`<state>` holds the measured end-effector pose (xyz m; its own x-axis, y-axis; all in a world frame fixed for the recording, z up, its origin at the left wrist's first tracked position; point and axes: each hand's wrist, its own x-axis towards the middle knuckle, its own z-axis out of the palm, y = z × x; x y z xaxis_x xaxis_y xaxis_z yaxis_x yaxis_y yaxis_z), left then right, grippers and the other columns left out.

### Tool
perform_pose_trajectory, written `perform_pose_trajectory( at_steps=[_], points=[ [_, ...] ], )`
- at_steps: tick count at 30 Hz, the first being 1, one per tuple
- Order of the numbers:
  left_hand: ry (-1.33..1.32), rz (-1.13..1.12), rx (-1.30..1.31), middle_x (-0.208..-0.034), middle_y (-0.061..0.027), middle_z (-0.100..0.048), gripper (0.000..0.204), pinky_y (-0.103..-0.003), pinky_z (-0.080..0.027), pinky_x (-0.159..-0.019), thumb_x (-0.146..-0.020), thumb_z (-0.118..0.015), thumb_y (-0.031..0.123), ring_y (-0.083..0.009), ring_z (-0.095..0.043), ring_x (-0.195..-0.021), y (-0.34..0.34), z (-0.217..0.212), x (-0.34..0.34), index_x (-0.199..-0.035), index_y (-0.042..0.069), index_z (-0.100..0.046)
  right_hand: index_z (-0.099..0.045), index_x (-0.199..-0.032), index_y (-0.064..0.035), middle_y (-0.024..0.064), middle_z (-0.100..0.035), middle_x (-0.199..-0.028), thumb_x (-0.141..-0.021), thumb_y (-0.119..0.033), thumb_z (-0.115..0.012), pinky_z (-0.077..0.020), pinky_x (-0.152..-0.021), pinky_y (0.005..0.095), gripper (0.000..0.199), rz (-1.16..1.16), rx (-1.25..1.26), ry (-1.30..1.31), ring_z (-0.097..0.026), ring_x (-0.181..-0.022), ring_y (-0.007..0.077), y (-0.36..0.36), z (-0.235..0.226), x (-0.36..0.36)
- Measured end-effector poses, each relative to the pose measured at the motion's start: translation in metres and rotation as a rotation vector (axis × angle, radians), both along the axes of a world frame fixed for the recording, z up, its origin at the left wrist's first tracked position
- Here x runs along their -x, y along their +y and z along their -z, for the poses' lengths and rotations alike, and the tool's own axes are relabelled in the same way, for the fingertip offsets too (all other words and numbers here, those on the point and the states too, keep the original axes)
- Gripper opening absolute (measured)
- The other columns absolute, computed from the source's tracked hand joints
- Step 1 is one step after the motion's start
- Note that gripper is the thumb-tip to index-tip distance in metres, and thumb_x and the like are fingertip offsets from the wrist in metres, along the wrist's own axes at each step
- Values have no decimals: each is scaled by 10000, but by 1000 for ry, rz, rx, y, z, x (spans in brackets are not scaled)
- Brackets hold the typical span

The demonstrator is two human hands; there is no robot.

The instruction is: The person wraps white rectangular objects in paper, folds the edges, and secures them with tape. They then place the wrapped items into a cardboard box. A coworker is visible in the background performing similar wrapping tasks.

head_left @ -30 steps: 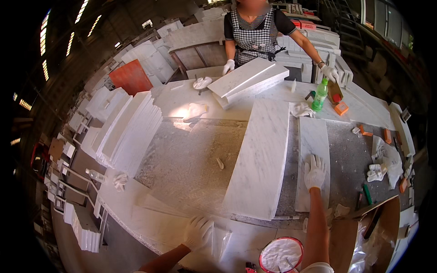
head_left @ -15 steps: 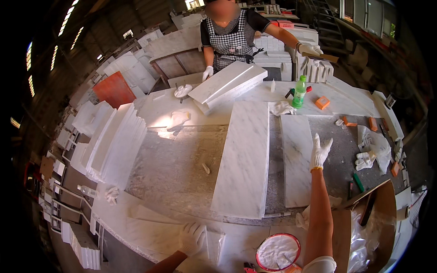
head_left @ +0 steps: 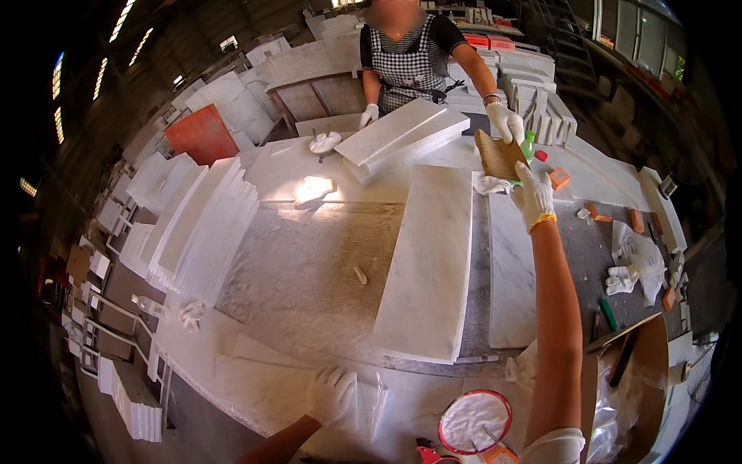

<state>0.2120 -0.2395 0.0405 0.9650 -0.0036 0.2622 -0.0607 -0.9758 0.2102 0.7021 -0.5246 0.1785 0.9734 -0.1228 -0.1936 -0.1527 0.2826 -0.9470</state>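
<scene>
My right hand (head_left: 535, 197), in a white glove with a yellow cuff, reaches across the table and pinches the near corner of a stiff brown sheet (head_left: 498, 157). A co-worker's gloved hand (head_left: 505, 122) holds the sheet's far end, so both hands are on it. My left hand (head_left: 332, 395), also gloved, lies on a pale marble piece (head_left: 282, 384) at the near edge, its fingers extended. Between the arms a long white marble slab (head_left: 427, 263) lies on the table, and a narrower slab (head_left: 511, 271) sits right of it, partly behind my forearm.
White paste fills a red-rimmed bowl (head_left: 474, 422) near me. An open cardboard box (head_left: 648, 363) stands at the right. Stacked slabs (head_left: 197, 232) rise at the left; two tilted slabs (head_left: 402, 139) lie before the co-worker. A green bottle (head_left: 529, 145) and orange block (head_left: 559, 179) are behind my hand.
My right hand has moved forward and taken hold of the brown sheet's near end. The co-worker's hand has brought the sheet down toward me. My left hand stays on the marble.
</scene>
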Motion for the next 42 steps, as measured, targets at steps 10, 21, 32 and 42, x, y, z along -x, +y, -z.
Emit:
perform_pose_trajectory(
  at_steps=[10, 21, 32, 42],
  points=[
    [13, 36, 22, -1117, -105, -617, 302, -473, -438, -961, -874, -633, 212, -298, -554, -1113, 11, -3, 0, -1159, 114, -642, -619, -1090, -33, 46, -638, -898, -938, -129, -608, -515, -555, 238, 180, 87, -127, -166, -638, -691, 136, -12, 44, -21],
    [-156, -40, 127, -1158, -77, -606, 281, -459, -443, -961, -818, -645, 129, -298, -552, -1091, 21, 8, 15, -1097, 98, -645, -560, -1178, -50, 33, -621, -1066, -1033, -212, -504, -462, -892, 305, 225, -462, 295, -446, -571, -969, 113, 27, -84, 267],
    [-123, 154, 202, -1217, -96, -604, 321, -470, -432, -1004, -821, -661, 121, -308, -535, -1175, 62, 9, 70, -1139, 78, -658, -649, -1094, -12, 70, -656, -969, -950, -60, -499, -476, -839, 290, 213, -965, 563, -17, -609, -908, 157, 63, 51, 500],
    [-23, 226, 135, -1262, -67, -597, 308, -438, -425, -1021, -844, -615, 137, -277, -520, -1225, 82, 14, 76, -1146, 104, -664, -629, -1027, -65, 165, -643, -1000, -907, -217, -589, -488, -811, 434, 197, -826, 1021, -199, -626, -948, 363, 176, 122, 472]
  ],
)
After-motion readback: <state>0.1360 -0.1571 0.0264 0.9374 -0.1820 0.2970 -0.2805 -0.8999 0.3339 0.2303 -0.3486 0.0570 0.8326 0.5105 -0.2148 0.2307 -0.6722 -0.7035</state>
